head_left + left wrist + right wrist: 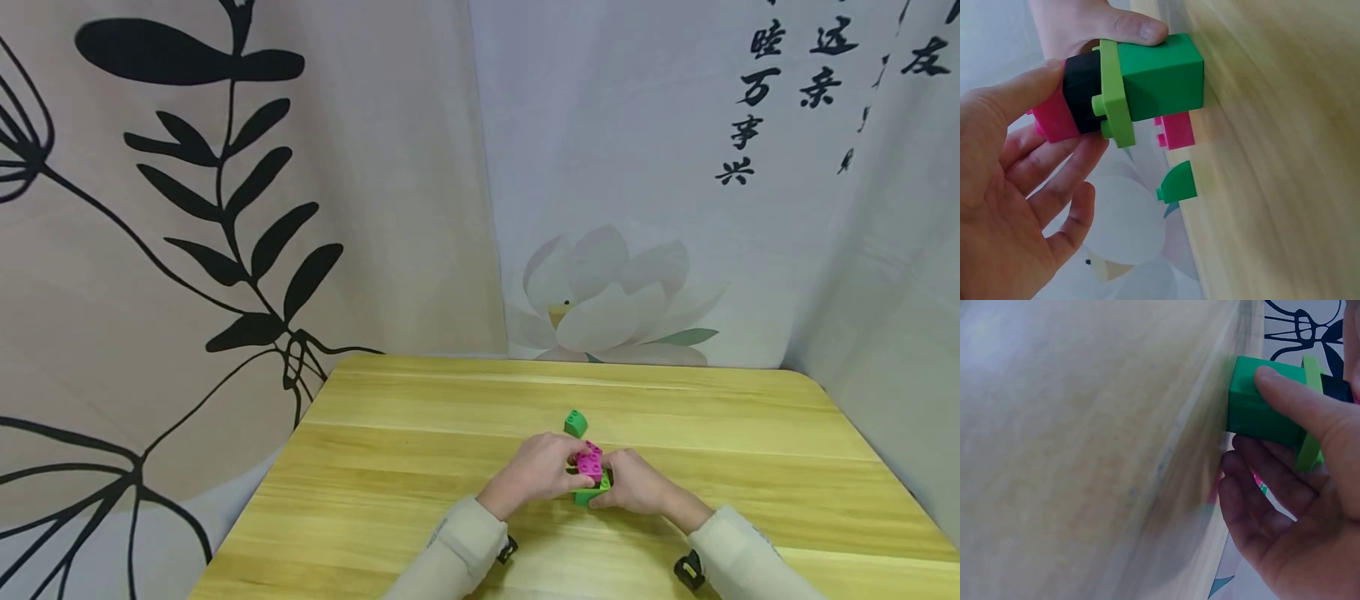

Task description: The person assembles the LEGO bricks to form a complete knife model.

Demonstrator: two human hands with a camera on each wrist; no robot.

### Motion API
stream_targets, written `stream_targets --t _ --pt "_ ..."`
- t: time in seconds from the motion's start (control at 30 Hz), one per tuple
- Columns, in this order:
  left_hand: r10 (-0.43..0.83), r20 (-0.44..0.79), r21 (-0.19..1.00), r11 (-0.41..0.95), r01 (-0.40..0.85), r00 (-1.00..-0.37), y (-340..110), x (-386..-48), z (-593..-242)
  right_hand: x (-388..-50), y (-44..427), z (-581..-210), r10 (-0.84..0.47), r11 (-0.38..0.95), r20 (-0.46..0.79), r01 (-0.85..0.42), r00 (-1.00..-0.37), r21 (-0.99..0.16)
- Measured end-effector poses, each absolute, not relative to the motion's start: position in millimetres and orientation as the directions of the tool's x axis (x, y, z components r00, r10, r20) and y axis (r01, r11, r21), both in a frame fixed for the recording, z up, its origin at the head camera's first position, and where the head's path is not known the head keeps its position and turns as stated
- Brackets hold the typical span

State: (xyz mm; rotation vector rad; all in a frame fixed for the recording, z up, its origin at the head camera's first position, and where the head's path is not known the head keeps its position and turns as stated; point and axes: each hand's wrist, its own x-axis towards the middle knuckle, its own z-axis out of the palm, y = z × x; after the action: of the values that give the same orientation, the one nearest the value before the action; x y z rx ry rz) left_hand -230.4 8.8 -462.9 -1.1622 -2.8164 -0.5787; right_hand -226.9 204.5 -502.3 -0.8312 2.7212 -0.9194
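A stack stands on the table: a green block [1163,78] at the bottom, a light green plate [1115,94] on it, then a black block [1083,90] and a pink block [1057,115] on top. My left hand [540,471] pinches the pink and black blocks between thumb and fingers. Low on the stack's right side, my right hand [637,485] grips the green block [1266,400], its thumb flat on one face.
Behind the stack on the table [420,400] are a second pink block [1179,130] and a curved green block [575,423]. Printed curtains hang beyond the table's back edge.
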Motion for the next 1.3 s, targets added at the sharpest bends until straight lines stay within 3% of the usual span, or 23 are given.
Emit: stream_targets --t 0.53,0.93,1.3 --pt "0.573 0.128 0.604 0.602 0.522 -0.81 4.6 -228.5 -487.4 -227.4 205.3 -508.4 -0.562 0.638 0.038 -0.462 -0.826 -0.615" --pt "0.602 0.109 0.617 0.583 0.529 -0.791 -0.6 -230.8 -481.8 -223.8 213.8 -501.0 -0.584 0.602 0.063 -0.484 -0.809 -0.635" --pt "0.604 0.085 0.621 0.59 0.516 -0.793 -5.9 -232.7 -479.2 -230.1 226.1 -487.7 -0.499 0.657 0.149 -0.485 -0.853 -0.577"
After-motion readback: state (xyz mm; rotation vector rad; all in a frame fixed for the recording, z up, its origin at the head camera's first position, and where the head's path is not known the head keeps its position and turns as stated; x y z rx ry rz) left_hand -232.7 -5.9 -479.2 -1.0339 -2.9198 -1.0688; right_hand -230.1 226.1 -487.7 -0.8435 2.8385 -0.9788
